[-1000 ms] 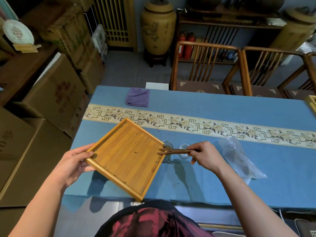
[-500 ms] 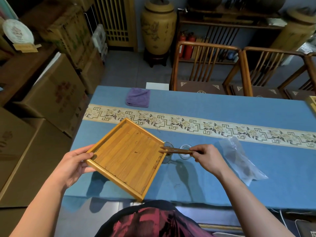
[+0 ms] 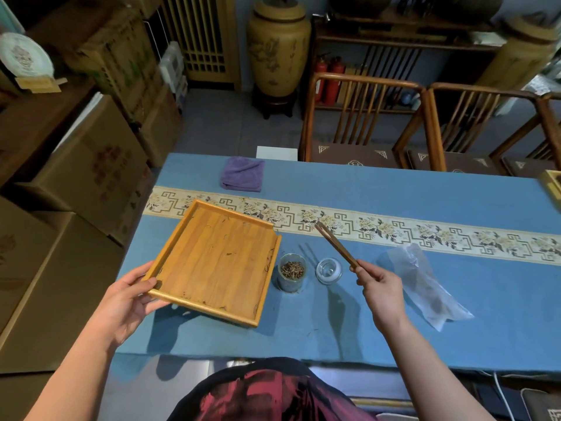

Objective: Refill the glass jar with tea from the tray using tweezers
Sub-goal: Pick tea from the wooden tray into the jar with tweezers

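Glass jar (image 3: 291, 272): on blue table (image 3: 394, 196), between both hands' fingers, holding tea. Left hand (image 3: 127, 302): fingers clamping tray (image 3: 218, 259) corner. Right hand (image 3: 381, 288): fingers pinching tweezers (image 3: 335, 244), tips raised beyond fingers. Lid (image 3: 329, 270): beside jar.

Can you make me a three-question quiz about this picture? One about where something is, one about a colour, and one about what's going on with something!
1. Where is the glass jar?
A. on the wooden tray
B. on the table between the wooden tray and the glass lid
C. on a chair

2. What colour is the folded cloth?
A. purple
B. red
C. green

3. What is the right hand doing?
A. resting flat on the table
B. holding the tweezers up, tips away from the jar
C. gripping the tray

Answers: 1 B, the jar stands on the blue table beside the tray's edge. 2 A, the cloth at the far edge is purple. 3 B, the tweezers point up and away; the left hand grips the tray.
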